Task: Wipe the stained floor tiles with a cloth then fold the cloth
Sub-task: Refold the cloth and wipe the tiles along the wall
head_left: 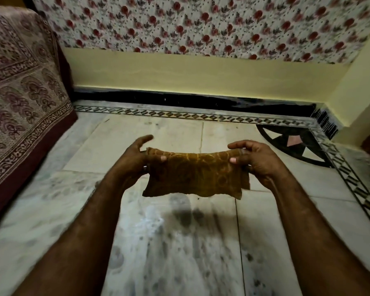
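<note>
A mustard-brown patterned cloth [195, 174] hangs in the air above the floor, folded into a wide band and stretched between both hands. My left hand [135, 161] pinches its left end, thumb on the front face. My right hand [259, 160] grips the right end the same way. Below them lie pale marble floor tiles [175, 248] with grey smudges and wet-looking streaks.
A bed with a printed maroon-and-beige cover [24, 97] fills the left side. A floral curtain [201, 24] hangs over the yellow wall ahead. A black skirting [190, 99] and a patterned tile border [179, 114] run along the wall; a dark inlay [295, 144] marks the right corner.
</note>
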A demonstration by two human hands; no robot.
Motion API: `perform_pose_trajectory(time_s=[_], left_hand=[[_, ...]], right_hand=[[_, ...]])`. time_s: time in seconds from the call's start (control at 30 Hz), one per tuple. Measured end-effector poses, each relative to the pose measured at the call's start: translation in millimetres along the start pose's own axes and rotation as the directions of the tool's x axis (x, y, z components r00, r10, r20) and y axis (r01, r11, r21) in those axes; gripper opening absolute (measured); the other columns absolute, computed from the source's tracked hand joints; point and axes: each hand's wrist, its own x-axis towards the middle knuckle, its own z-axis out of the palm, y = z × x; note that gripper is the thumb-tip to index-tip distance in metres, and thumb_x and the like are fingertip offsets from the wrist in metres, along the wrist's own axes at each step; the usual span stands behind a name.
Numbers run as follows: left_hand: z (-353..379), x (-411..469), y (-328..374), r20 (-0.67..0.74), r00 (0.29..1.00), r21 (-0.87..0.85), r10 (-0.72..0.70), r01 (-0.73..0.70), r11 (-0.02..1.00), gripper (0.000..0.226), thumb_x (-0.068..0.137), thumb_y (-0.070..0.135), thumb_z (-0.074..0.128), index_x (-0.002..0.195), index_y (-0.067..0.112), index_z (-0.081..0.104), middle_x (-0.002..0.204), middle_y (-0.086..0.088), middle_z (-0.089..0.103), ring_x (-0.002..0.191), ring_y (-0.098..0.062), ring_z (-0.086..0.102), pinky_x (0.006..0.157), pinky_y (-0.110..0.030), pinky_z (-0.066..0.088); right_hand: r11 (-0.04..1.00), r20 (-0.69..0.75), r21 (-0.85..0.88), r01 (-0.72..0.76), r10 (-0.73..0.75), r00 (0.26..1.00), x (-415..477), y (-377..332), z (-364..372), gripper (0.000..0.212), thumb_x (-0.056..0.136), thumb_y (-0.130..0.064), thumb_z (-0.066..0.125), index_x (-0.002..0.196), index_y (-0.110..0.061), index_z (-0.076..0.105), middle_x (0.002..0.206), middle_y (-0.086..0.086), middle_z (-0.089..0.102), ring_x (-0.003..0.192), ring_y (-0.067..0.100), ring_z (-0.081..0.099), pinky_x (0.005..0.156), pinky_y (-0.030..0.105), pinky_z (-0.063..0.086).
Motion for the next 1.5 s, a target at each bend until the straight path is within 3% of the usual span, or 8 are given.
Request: perform_pose_trajectory(time_s=[0.27,0.47,0.57,0.73,0.93,1.1,1.33,1.5], left_hand=[[6,9,-9,0.009,0.951,0.78,0.31,-0.201,0.593,0.021,0.071,0.019,0.087,0.072,0.027,0.067,0.121,0.001,0.054,0.117,-0.019,0.047,0.099,-0.035,0.045],[53,-15,-17,0.382,0.913,0.846,0.14,-0.407,0.345,0.021,0.095,0.033,0.063,0.11,0.028,0.05,0.112,0.0,0.06,0.088,-0.015,0.062,0.064,-0.027,0.051],[76,-18,-29,0.345,0.937,0.859,-0.058,-0.291,0.421,0.041,0.096,0.048,0.058,0.129,0.024,0.053,0.122,-0.004,0.062,0.099,-0.021,0.065,0.08,-0.036,0.056],[67,-10,-24,0.393,0.904,0.739,-0.167,-0.203,0.643,0.08,0.085,0.001,0.068,0.152,0.033,0.038,0.142,-0.001,0.054,0.123,-0.024,0.057,0.093,-0.037,0.056],[53,1,-19,0.289,0.949,0.268,-0.124,0.045,0.962,0.044,0.086,-0.012,0.058,0.12,0.016,0.062,0.112,-0.014,0.069,0.099,-0.028,0.071,0.069,-0.035,0.059],[53,7,-16,0.232,0.97,0.154,-0.073,0.037,0.987,0.012,0.095,0.012,0.056,0.099,0.007,0.066,0.08,-0.004,0.071,0.077,-0.023,0.068,0.065,-0.034,0.056],[58,16,-34,0.198,0.979,0.331,-0.046,-0.022,0.944,0.035,0.091,0.005,0.061,0.124,0.016,0.056,0.109,-0.013,0.068,0.092,-0.029,0.071,0.074,-0.041,0.061],[103,4,-36,0.424,0.901,0.601,-0.093,-0.203,0.773,0.042,0.078,0.001,0.064,0.116,0.016,0.059,0.101,-0.008,0.072,0.088,-0.026,0.073,0.071,-0.042,0.062]], right_hand=[[0.944,-0.1,-0.289,0.157,-0.193,0.976,16,7,-4,0.013,0.08,-0.009,0.084,0.091,-0.012,0.079,0.092,0.002,0.076,0.095,0.021,0.07,0.083,0.037,0.058],[0.949,-0.208,-0.282,0.139,-0.202,0.957,30,19,8,0.019,0.085,-0.025,0.08,0.093,-0.011,0.071,0.092,0.007,0.073,0.095,0.027,0.069,0.079,0.044,0.06],[0.949,-0.233,-0.289,0.125,-0.196,0.952,31,27,11,0.019,0.084,-0.027,0.082,0.092,-0.014,0.071,0.093,0.004,0.074,0.094,0.025,0.069,0.082,0.045,0.061],[0.964,-0.135,-0.24,0.113,-0.148,0.98,18,30,8,0.016,0.081,-0.017,0.084,0.092,-0.012,0.073,0.093,0.006,0.075,0.094,0.026,0.072,0.079,0.041,0.062],[0.954,0.125,-0.222,0.2,-0.175,0.977,-10,42,55,0.022,0.073,-0.002,0.086,0.088,-0.012,0.075,0.088,0.014,0.076,0.081,0.03,0.074,0.075,0.045,0.063],[0.927,0.193,-0.265,0.265,-0.218,0.957,-28,55,100,0.024,0.077,-0.002,0.081,0.093,-0.019,0.077,0.08,-0.011,0.072,0.068,0.0,0.07,0.062,0.016,0.055],[0.995,0.039,-0.053,0.089,-0.087,0.995,-15,70,93,0.014,0.095,-0.025,0.07,0.106,-0.022,0.079,0.104,-0.002,0.078,0.099,0.014,0.072,0.09,0.035,0.056],[0.9,0.039,0.319,-0.297,0.301,0.953,-15,86,98,0.058,0.091,-0.066,0.058,0.131,-0.024,0.064,0.128,0.002,0.068,0.114,0.019,0.066,0.091,0.038,0.056]])
